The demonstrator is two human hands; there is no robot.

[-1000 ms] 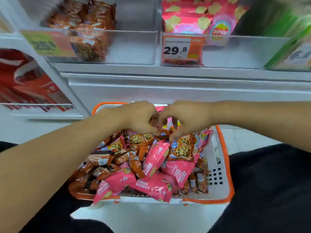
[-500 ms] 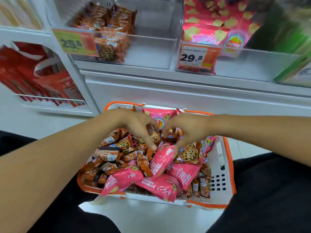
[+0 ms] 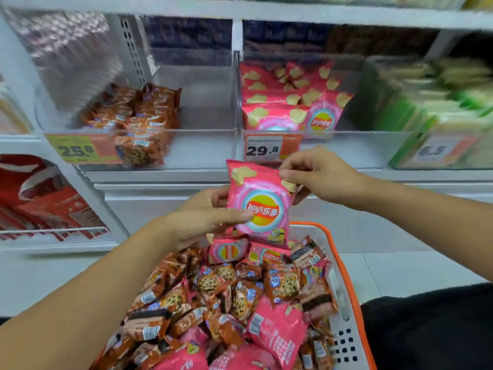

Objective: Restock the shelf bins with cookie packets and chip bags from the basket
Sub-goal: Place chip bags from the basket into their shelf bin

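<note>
Shelf bins blurred. Left hand [image 3: 210, 217] and right hand [image 3: 314, 177] both pinch one pink Lay's chip bag [image 3: 260, 201] above basket [image 3: 344, 297] heaped with cookie packets [image 3: 240, 297].

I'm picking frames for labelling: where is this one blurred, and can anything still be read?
Head view: motion blur smears the upper shelf and the green packs at right; the 6.5 price tag is soft. The pink chip bag held by the left hand and right hand stays sharp, as does the 29.8 tag.
</note>
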